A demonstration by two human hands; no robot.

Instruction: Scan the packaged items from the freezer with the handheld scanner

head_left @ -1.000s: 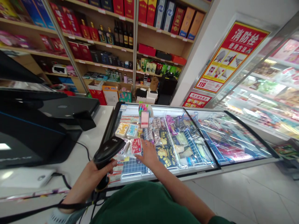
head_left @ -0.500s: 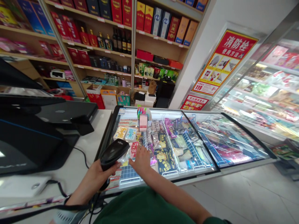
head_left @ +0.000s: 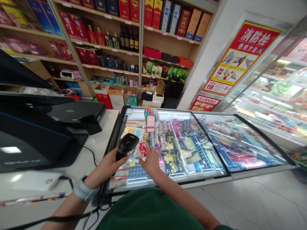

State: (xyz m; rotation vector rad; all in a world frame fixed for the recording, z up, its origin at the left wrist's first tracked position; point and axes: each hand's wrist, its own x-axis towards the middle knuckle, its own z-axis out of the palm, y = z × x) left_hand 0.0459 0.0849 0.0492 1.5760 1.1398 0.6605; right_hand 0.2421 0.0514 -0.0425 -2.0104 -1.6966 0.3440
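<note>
My left hand (head_left: 110,164) is wrapped around a black barcode scanner (head_left: 128,142), with its head up and pointing forward over the freezer's glass top. Close to its right, my right hand (head_left: 151,159) is closed at the near right edge of a red and clear plastic packet (head_left: 142,149); the fingertips are partly hidden. Behind the scanner lie a yellow-and-white packet (head_left: 129,130) and a blue-and-white packet (head_left: 139,133), the latter partly covered by the scanner head.
The glass-topped chest freezer (head_left: 227,174) contains bagged foods in wire baskets. A small pink display card (head_left: 151,124) stands on it near a cup of colourful items. To the left, a black checkout terminal (head_left: 35,134) and a white box-shaped device (head_left: 35,180) occupy the counter.
The scanner has moved forward and right, closer to the red packet, and now covers part of the blue-and-white packet. My right hand stays by the red packet. The view has shifted slightly.
</note>
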